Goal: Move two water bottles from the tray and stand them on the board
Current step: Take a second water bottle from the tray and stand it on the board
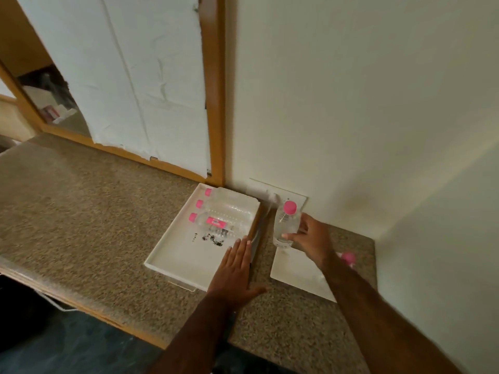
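A white tray lies on the speckled counter with three clear, pink-capped water bottles on their sides at its far end. My left hand rests flat and open on the tray's near right corner. To the right lies a white board. My right hand grips an upright clear bottle with a pink cap at the board's far edge; whether its base touches the board is unclear. Another pink cap shows behind my right forearm, its bottle mostly hidden.
The granite counter ends in a wooden front edge at the lower left. A wood-framed mirror covered with white paper stands behind the tray. Cream walls form a corner close behind and right of the board. A wall plate sits behind the held bottle.
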The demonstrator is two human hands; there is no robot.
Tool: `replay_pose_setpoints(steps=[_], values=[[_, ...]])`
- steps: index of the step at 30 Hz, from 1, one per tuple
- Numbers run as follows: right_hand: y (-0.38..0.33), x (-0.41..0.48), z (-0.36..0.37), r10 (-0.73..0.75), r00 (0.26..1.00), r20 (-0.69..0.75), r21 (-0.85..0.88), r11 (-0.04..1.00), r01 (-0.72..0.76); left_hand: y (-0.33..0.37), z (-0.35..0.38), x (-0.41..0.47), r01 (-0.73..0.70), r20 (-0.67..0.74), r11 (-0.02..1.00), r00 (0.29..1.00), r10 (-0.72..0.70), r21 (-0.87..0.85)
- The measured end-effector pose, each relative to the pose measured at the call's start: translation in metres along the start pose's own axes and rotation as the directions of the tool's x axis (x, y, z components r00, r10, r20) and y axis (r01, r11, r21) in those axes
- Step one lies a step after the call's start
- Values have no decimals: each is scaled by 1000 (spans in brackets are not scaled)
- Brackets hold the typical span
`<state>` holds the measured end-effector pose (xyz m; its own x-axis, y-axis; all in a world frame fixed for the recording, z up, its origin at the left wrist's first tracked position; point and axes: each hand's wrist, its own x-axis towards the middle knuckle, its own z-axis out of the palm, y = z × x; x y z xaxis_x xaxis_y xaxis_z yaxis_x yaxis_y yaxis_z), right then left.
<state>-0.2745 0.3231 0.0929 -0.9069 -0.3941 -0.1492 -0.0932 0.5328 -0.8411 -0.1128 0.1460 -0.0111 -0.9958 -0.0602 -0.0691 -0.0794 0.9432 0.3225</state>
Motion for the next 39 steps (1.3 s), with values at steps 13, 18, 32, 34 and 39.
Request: replay_pose_setpoints(steps=[13, 18, 32, 34, 39], values=[[90, -19, 13, 86, 996, -27, 74, 994, -84, 50, 84, -29, -63, 176, 995, 982, 74, -72], [103, -20, 19, 86, 996, -18, 44, 995, -86, 55, 99, -36, -71, 263, 997, 961, 79, -38], [123, -27, 27, 105, 994, -3, 104, 989, -104, 57, 117, -39, -108, 224, 991, 970, 89, 74], [126, -28, 28, 114, 993, -9, 84, 990, -113, 56, 119, -39, -109, 229, 992, 969, 94, 56], [131, -34, 30, 102, 995, 0, -36, 994, -102, 54, 123, -36, -114, 284, 992, 954, 95, 52]])
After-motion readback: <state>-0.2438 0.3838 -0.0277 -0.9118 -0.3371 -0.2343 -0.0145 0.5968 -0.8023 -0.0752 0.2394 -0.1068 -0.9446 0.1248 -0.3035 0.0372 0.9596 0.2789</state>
